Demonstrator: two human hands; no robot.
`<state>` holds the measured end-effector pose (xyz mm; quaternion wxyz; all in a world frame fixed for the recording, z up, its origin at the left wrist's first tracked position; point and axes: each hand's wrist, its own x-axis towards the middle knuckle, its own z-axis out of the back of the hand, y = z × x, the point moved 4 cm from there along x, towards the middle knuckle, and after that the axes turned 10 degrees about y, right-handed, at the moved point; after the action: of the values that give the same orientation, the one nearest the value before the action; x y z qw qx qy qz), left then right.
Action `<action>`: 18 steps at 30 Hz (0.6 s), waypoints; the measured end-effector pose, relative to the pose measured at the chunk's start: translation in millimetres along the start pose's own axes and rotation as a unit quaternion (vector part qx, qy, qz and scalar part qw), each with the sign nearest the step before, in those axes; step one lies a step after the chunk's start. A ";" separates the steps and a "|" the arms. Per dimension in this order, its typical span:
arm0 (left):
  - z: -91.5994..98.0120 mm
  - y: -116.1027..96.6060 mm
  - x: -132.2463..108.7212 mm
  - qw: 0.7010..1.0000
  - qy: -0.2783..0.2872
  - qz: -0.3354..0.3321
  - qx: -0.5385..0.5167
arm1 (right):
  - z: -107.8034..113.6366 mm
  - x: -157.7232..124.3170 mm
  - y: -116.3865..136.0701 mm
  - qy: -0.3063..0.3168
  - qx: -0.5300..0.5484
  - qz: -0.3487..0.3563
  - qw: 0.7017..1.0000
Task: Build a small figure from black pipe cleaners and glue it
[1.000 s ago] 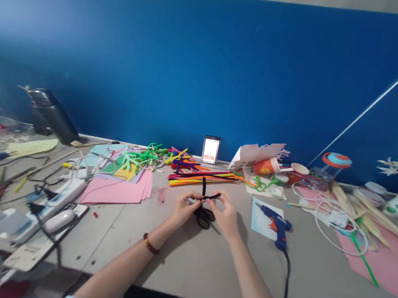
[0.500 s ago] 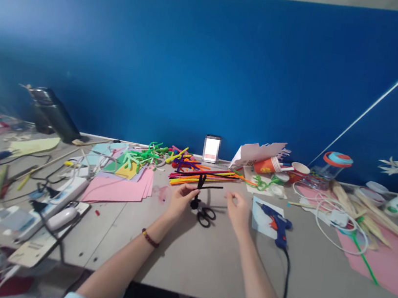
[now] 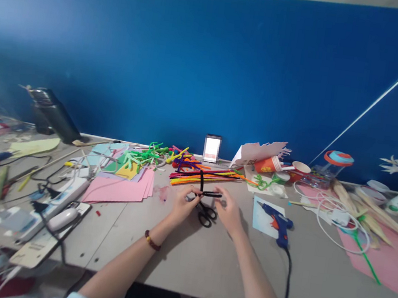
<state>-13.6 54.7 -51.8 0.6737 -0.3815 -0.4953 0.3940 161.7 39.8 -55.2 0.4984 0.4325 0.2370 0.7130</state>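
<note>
My left hand [image 3: 182, 205] and my right hand [image 3: 227, 211] meet over the middle of the grey table [image 3: 183, 260]. Both pinch a bent black pipe cleaner [image 3: 203, 189]: one end sticks up, the other runs sideways towards my right fingers. Black-handled scissors [image 3: 206, 215] lie on the table just under and between my hands. A bundle of coloured pipe cleaners [image 3: 202, 175] lies just beyond.
Pink paper sheets [image 3: 119, 191] and green twisted pipe cleaners [image 3: 142, 157] lie to the left. A blue glue gun [image 3: 277, 223] with its cord rests to the right. Paper cups [image 3: 274, 165], white cable [image 3: 337, 219], a power strip [image 3: 63, 194] and a dark bottle [image 3: 53, 116] crowd the edges.
Half a second ago my right hand was off the pipe cleaner, out to the right. It has come back in and taken hold of the sideways end again.
</note>
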 end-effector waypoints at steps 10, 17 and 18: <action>-10.3 -9.2 -3.3 0.995 0.071 0.018 -0.067 | -12.6 -0.3 1.2 0.078 0.192 -0.047 0.977; -13.2 -1.9 -4.8 0.983 0.059 0.099 -0.146 | -11.4 0.0 2.1 0.044 0.289 -0.099 0.951; -13.0 -1.0 -4.9 0.981 0.052 0.107 -0.156 | -12.5 -0.1 2.4 0.050 0.304 -0.102 0.946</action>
<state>-1.9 48.3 -55.5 0.5850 -0.5523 -0.4714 0.3614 149.8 39.9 -59.8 0.4007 0.5011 0.5102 0.5728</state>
